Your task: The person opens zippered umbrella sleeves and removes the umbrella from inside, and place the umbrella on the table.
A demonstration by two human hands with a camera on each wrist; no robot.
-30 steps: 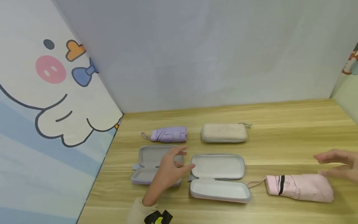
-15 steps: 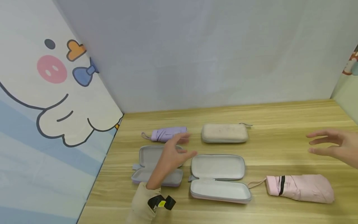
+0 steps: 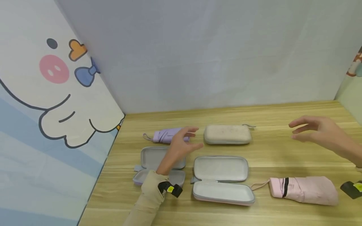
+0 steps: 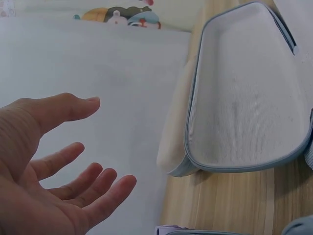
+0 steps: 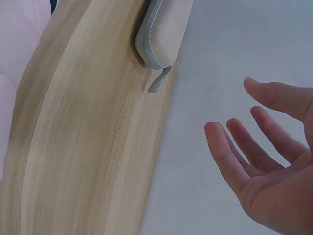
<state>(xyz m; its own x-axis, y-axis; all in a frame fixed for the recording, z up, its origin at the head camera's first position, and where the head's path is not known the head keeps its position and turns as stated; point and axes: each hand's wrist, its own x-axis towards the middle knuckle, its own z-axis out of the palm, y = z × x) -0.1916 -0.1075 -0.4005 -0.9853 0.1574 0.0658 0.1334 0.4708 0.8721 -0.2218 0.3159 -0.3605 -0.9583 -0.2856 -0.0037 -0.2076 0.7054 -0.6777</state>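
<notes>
Thumb and fingers of your left hand [image 3: 179,147] were spread apart and slightly bent, gripping nothing. Your left forearm, in a beige sleeve [image 3: 147,197], came up from the bottom edge of the head view and crossed over the purple case [image 3: 152,157], hiding part of it. Fingertips pointed right.

Your right hand [image 3: 318,130] came in from the right edge, also released: fingers loosely curved, thumb apart, tips pointing left.

Cream case [image 3: 227,134] sat closed between your two hands, near the left fingertips, farther from the right ones; right wrist view showed a gap to it. Purple umbrella [image 3: 165,136] was partly covered by your left hand at its right end. Pink case [image 3: 220,169] had its lid folded back, right of the purple case, nearer you than the cream one. Pink umbrella [image 3: 308,190] lay on the tabletop [image 3: 271,125], nearer you than your right hand and not touching it.
</notes>
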